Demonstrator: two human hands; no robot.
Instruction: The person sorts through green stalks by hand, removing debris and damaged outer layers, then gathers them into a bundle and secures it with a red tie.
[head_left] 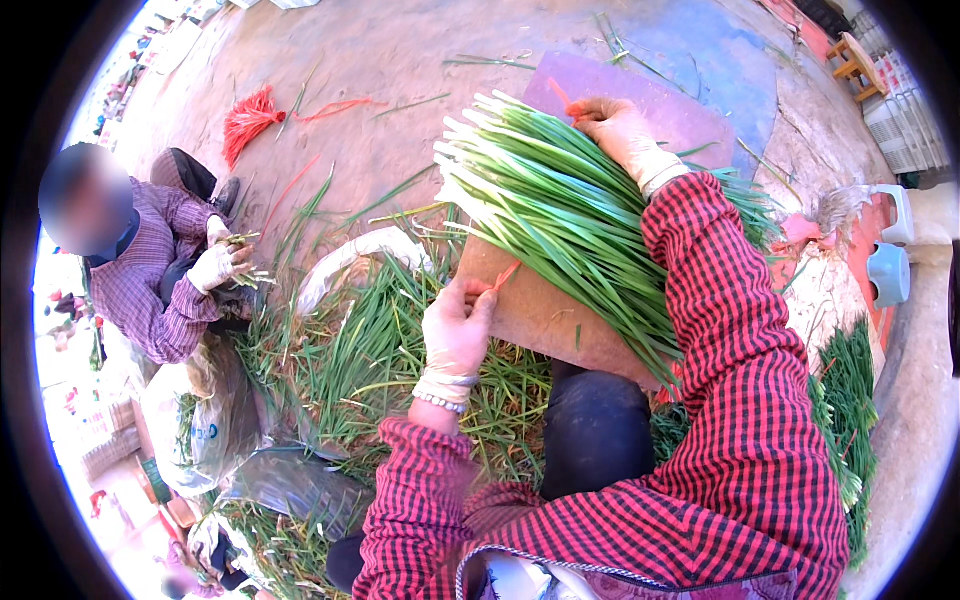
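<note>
A thick bundle of green chives, white ends toward the upper left, lies across a flat brown board in front of me. A red tie shows at its near and far sides; under the stalks it is hidden. Pinched in my gloved left hand, just off the bundle's near side, is one end. On the far side, my gloved right hand has its fingers closed on the other end, touching the stalks. My right forearm covers part of the leafy ends.
Loose greens are heaped left of my knee. At the left, a co-worker sits holding short stalks beside a plastic bag. A bunch of red ties lies on the floor. More chives and a blue-grey plastic stool are at right.
</note>
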